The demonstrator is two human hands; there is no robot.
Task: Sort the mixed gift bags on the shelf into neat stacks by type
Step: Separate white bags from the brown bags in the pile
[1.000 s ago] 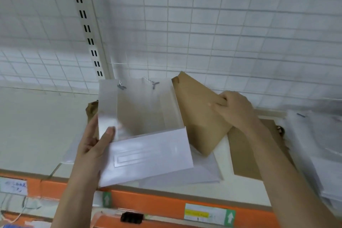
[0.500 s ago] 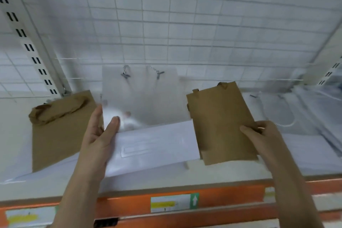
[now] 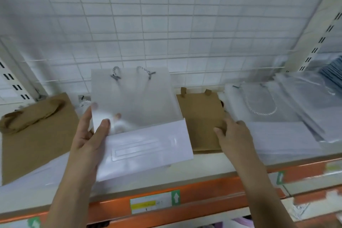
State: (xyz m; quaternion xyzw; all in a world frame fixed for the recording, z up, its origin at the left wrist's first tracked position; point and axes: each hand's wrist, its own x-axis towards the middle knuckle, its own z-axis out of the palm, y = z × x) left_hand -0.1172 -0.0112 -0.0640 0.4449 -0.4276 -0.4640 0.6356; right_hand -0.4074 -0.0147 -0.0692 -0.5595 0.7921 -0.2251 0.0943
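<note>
My left hand [image 3: 88, 140] grips a frosted translucent gift bag [image 3: 137, 109] with a white base and grey rope handles, held up above the shelf's front. A small brown paper bag [image 3: 201, 116] lies flat on the shelf to its right. My right hand [image 3: 233, 135] rests on that brown bag's right front corner, fingers spread. A bigger brown paper bag [image 3: 37, 135] with twisted handles lies flat at the left. At the right sits a stack of translucent bags [image 3: 273, 116] with white rope handles.
The shelf [image 3: 209, 161] has an orange front beam [image 3: 194, 201] with labels. A white wire grid [image 3: 166, 24] backs the shelf. Slotted uprights stand at far left and far right. White flat bags lie under the big brown bag.
My right hand has carried the small brown bag rightward and laid it flat on the shelf beside the translucent stack. The left hand keeps holding the frosted bag.
</note>
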